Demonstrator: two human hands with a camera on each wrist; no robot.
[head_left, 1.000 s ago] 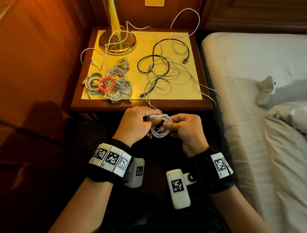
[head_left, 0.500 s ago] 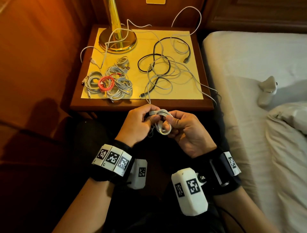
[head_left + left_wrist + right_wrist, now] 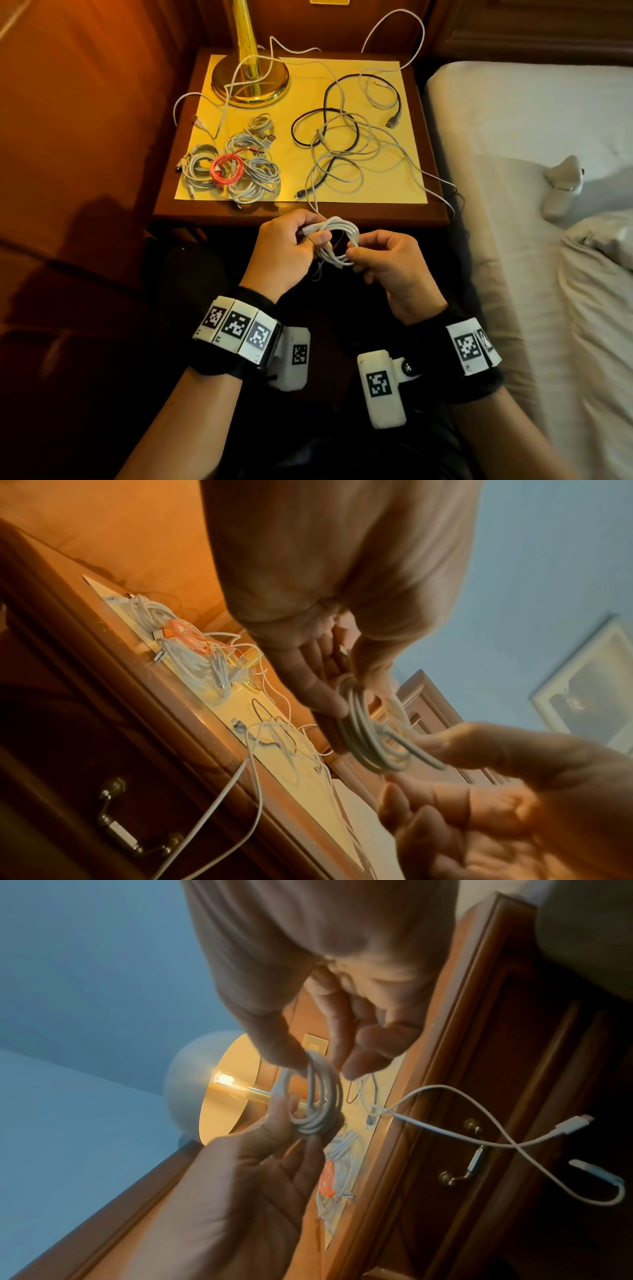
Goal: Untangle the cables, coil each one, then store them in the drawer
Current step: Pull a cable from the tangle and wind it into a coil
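Note:
A small white cable coil (image 3: 337,240) hangs between my hands, just in front of the nightstand (image 3: 342,214). My left hand (image 3: 313,236) grips its left side together with a plug end. My right hand (image 3: 352,254) pinches its lower right side. From the coil one strand runs up to the loose tangle of white and black cables (image 3: 346,150) on the yellow mat. The left wrist view shows the coil (image 3: 363,737) under my left fingers (image 3: 325,696). In the right wrist view the coil (image 3: 318,1096) sits below my right fingertips (image 3: 291,1058). The drawer handle (image 3: 133,829) shows on a closed drawer front.
Several coiled white cables and a red coil (image 3: 226,168) lie at the mat's front left. A brass lamp base (image 3: 250,82) stands at the back left with a white cord draped over it. A bed (image 3: 531,137) lies to the right, with a white object (image 3: 561,186) on it.
Both hands kept hold of the white coil. My right hand turned and shifted its pinch to the coil's lower right, and the loop now stands more open.

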